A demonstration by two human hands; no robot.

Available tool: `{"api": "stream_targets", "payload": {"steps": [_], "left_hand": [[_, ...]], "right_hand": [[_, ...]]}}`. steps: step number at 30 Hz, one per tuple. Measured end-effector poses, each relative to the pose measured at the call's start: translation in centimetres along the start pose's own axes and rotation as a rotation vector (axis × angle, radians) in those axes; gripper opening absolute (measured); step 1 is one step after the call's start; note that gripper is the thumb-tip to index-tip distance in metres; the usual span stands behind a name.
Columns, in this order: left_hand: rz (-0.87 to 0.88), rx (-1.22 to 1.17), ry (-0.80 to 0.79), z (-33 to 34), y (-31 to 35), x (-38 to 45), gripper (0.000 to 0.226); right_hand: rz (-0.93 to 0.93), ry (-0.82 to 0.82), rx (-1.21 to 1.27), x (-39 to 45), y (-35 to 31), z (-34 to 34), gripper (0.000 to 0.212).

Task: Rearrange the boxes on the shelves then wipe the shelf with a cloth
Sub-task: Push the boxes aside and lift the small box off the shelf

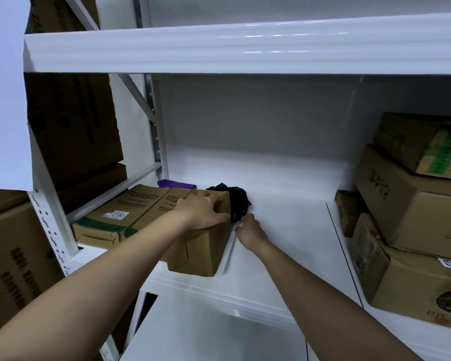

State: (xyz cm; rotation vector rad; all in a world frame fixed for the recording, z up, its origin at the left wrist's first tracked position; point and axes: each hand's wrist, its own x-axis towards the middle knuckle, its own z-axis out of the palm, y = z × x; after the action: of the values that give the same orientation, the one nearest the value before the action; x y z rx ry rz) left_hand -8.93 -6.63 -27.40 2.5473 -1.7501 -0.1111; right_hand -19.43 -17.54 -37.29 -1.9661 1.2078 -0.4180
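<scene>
A brown cardboard box [198, 254] sits on the white shelf [284, 230], its near end overhanging the front edge a little. My left hand [201, 209] grips its far top corner, thumb down the right side. My right hand [248, 229] is at the box's lower right edge on the shelf; its fingers are partly hidden. A second flat box [115, 217] with a "2193" label lies to the left, touching the first. Behind them lie a purple cloth [176, 184] and a crumpled black bag [235, 201].
Several stacked cardboard boxes [412, 204] fill the right side of the shelf. Large cartons [73, 121] stand on the neighbouring rack at left, past the perforated upright [50, 225]. A shelf beam [245, 48] runs overhead. A lower shelf [206, 340] shows beneath.
</scene>
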Motion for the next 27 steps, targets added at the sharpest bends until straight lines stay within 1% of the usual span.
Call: {"api": "stream_targets", "payload": {"steps": [1,4,7,9,13,17,19,21,25,27], "left_hand": [[-0.01,0.002,-0.037,-0.1,0.0,0.4,0.071],[-0.06,0.039,-0.126,0.1,-0.3,1.1,0.075],[-0.138,-0.015,-0.157,0.1,-0.7,1.5,0.072],[-0.16,0.0,-0.178,0.1,-0.7,1.6,0.071],[-0.172,0.048,-0.138,0.0,-0.6,1.8,0.073],[-0.17,0.067,-0.112,-0.1,-0.7,2.2,0.075],[-0.181,0.023,-0.129,-0.5,-0.6,2.4,0.074],[-0.199,-0.033,-0.125,-0.9,-0.5,2.6,0.072],[-0.176,0.007,-0.018,-1.2,0.2,2.9,0.067],[-0.133,-0.036,0.031,-1.5,1.1,3.2,0.063]], "right_hand": [[-0.014,0.002,0.026,0.6,-0.4,-0.4,0.054],[-0.064,-0.069,0.045,2.3,-1.2,-0.9,0.064],[-0.086,-0.156,0.071,4.0,-1.7,-0.1,0.068],[-0.07,-0.219,0.081,4.5,-2.1,0.7,0.064],[-0.02,-0.266,0.133,4.8,-1.9,1.3,0.058],[-0.015,-0.324,0.092,5.7,-1.1,1.3,0.056],[-0.028,-0.278,0.093,6.4,-0.6,1.3,0.049],[-0.05,-0.172,0.083,6.4,-0.5,0.7,0.042],[-0.096,0.004,0.054,4.5,-1.2,-2.2,0.037],[-0.087,0.068,0.064,3.6,-1.5,-3.9,0.036]]}}
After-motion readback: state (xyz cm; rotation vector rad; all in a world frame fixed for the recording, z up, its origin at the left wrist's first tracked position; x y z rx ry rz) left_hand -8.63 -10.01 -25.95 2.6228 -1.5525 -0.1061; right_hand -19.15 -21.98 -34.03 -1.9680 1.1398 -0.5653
